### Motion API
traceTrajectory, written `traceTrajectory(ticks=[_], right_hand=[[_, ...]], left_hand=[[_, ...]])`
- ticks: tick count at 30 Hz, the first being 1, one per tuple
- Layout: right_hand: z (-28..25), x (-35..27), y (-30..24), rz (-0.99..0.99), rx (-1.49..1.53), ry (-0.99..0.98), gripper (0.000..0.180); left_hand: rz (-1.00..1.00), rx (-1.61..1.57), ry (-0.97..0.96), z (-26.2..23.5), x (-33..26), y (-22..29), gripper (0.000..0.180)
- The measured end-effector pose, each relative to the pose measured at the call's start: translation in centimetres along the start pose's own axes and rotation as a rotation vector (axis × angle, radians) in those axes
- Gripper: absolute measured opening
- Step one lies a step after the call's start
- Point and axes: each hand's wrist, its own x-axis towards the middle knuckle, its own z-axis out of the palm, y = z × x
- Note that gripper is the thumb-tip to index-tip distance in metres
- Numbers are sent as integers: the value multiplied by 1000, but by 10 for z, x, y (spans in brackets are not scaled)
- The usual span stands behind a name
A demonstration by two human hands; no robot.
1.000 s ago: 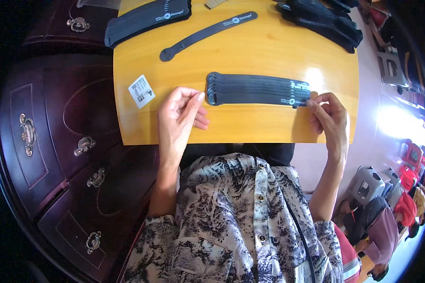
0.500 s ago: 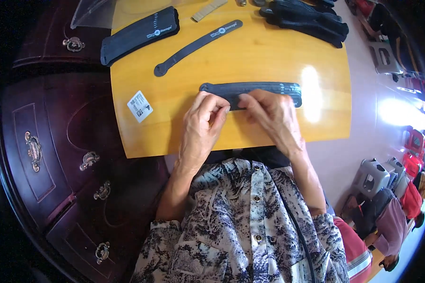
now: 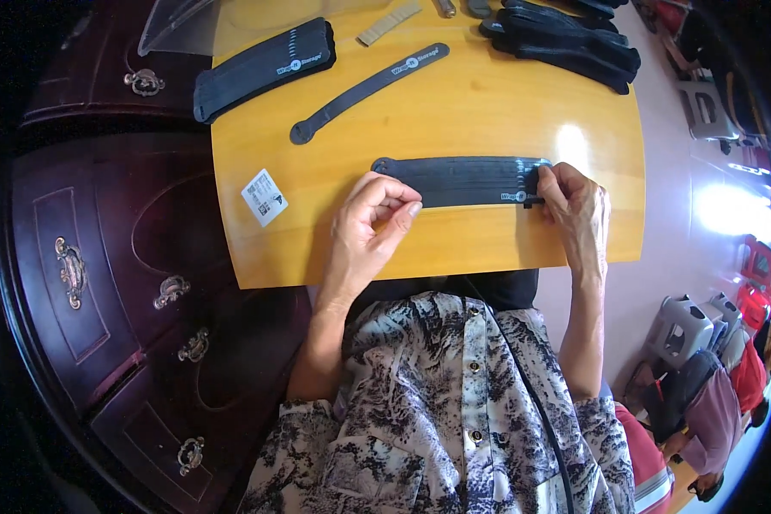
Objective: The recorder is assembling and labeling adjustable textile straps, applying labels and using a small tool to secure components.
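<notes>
A row of dark hook-and-loop straps (image 3: 467,182) lies overlapped side by side on the table in front of me, round ends to the left and pale lettering to the right. My left hand (image 3: 367,224) pinches the near edge toward the left end, thumb and forefinger together. At the opposite end, my right hand (image 3: 578,210) has its thumb on top of the straps, and its other fingers are partly hidden. Farther off, a single dark strap (image 3: 368,90) lies slanted. To its left sits a thick stack of similar straps (image 3: 261,73).
The yellow table (image 3: 454,248) carries a white label (image 3: 264,197), a beige strip (image 3: 390,23) and a dark fabric bundle (image 3: 565,44) at the far right. Clear plastic (image 3: 176,26) covers the far left corner. Dark drawers (image 3: 77,171) stand left; grey stools (image 3: 678,330) and seated people are right.
My right hand has moved right, from the middle of the straps to their right end, uncovering them. My left hand stays near the left end. The view has shifted slightly.
</notes>
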Motion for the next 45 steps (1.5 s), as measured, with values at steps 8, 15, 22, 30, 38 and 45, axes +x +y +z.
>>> traceTrajectory(ticks=[8, 15, 22, 30, 38, 45], right_hand=[[-7, -9, 15, -77, 329, -28, 40], [12, -24, -5, -128, 318, -130, 36], [26, -31, -51, -362, 191, -236, 22], [57, -27, -81, -682, 462, -185, 14], [65, -31, -72, -585, 587, -271, 13], [46, -43, -66, -352, 730, -306, 11]], left_hand=[[-26, 43, 238, -54, 26, 11, 15], [217, 729, 482, -73, 65, -22, 28], [139, 444, 381, -60, 57, -13, 17], [-37, -171, 288, -20, 12, 33, 14], [-51, -458, 140, -9, -4, 34, 17], [17, -331, -29, -9, 0, 37, 17]])
